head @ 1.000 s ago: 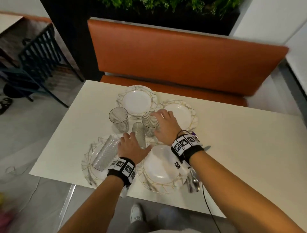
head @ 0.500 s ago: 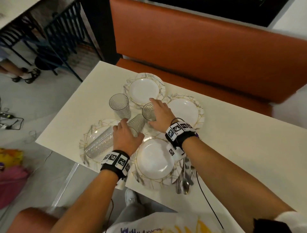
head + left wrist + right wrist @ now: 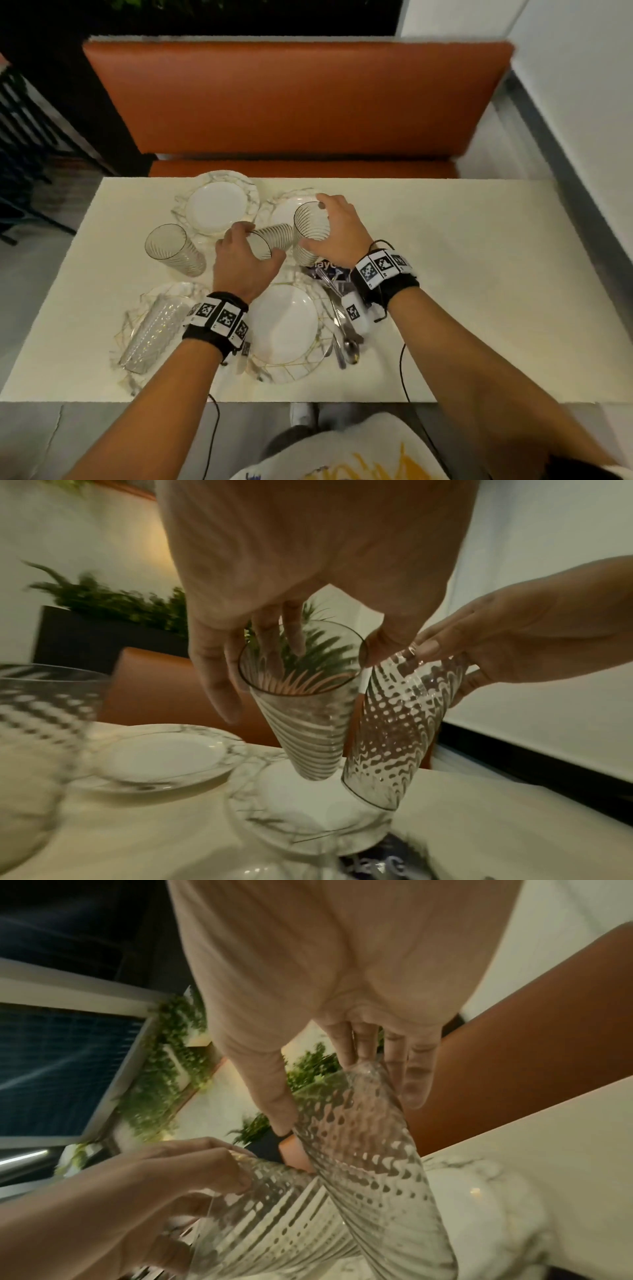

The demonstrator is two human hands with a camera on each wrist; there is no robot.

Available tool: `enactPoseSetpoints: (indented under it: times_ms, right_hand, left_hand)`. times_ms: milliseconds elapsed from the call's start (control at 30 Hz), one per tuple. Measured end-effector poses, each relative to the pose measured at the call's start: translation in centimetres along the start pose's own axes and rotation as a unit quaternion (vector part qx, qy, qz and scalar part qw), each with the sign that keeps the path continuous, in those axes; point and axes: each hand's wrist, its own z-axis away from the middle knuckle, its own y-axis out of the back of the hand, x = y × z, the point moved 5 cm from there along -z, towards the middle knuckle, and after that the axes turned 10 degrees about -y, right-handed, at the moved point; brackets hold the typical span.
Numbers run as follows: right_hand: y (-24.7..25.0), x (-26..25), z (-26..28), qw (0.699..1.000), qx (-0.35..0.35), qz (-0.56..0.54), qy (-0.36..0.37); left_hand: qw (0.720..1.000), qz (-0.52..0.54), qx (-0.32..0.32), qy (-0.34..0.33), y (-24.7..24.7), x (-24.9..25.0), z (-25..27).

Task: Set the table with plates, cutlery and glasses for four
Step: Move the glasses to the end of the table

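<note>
Both hands hold ribbed clear glasses above the middle of the cream table (image 3: 479, 291). My left hand (image 3: 262, 241) grips one glass (image 3: 274, 236) by its rim, tilted with its base away from me; the left wrist view shows that glass (image 3: 301, 715) clear of the table. My right hand (image 3: 313, 221) grips a second glass (image 3: 310, 229) near its rim, beside the first, and the right wrist view shows it (image 3: 359, 1150) slanted. A third glass (image 3: 174, 250) stands upright at left. A fourth glass (image 3: 154, 332) lies on the near-left plate (image 3: 133, 315).
Three more marbled plates sit close together: far left (image 3: 219, 205), far right (image 3: 281, 205) and near centre (image 3: 284, 325). Cutlery (image 3: 342, 329) lies in a heap right of the near plate, over a dark packet (image 3: 325, 267). An orange bench (image 3: 294, 102) runs behind the table.
Both hands have taken their glasses off the table and tilted them; the left one's glass stood between the plates a second ago. My head has swung round to face the bench squarely.
</note>
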Motion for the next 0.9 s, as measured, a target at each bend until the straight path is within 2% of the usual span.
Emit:
enactPoseSetpoints:
  times_ms: [167,467,700,900]
  right_hand:
    - [5.2,6.7,5.1,0.993,0.087,-0.007,-0.077]
    - [14.5,19.5,11.8,0.959,0.183,0.002,-0.215]
    - [21.8,30.8,11.1,0.935,0.192,0.012,-0.298]
    - [27.9,38.3,8.1,0.928,0.187,0.027,-0.322]
  left_hand:
    - [0.992,0.043,-0.081,-0.086,-5.0,6.3,-0.1]
    - [0.962,0.088,-0.196,-0.169,-15.5,18.9,0.6]
    - [0.943,0.056,-0.256,-0.204,-25.7,28.2,-1.0]
    - [0.938,0.013,-0.277,-0.207,-33.2,35.3,-3.8]
